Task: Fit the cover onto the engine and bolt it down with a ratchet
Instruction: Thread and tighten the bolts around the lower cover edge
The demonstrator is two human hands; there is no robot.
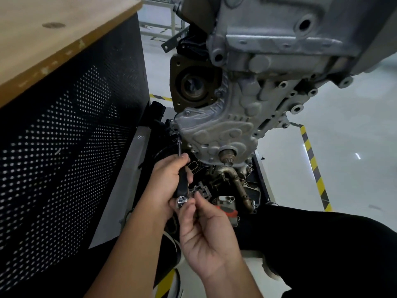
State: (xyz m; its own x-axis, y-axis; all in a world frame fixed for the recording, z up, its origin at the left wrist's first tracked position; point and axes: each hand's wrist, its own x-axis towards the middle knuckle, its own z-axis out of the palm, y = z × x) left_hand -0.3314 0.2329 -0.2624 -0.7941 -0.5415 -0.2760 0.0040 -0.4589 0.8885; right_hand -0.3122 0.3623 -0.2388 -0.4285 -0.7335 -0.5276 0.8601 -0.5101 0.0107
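Note:
The grey engine (279,35) hangs above the floor, and the silver embossed cover (217,132) sits against its lower front. My left hand (169,179) grips the black handle of a ratchet tool (183,181), whose thin steel shaft reaches up to the cover's lower left corner. My right hand (206,229) pinches the shiny chrome end of the tool (181,201) between thumb and fingertips. The bolt at the tip of the shaft is too small to make out.
A wooden-topped cabinet (64,104) with a black perforated side stands close on the left. Below the engine a tray holds several loose engine parts (227,186). Yellow-black tape (313,166) marks the pale floor at right. My dark trouser leg (322,244) fills the lower right.

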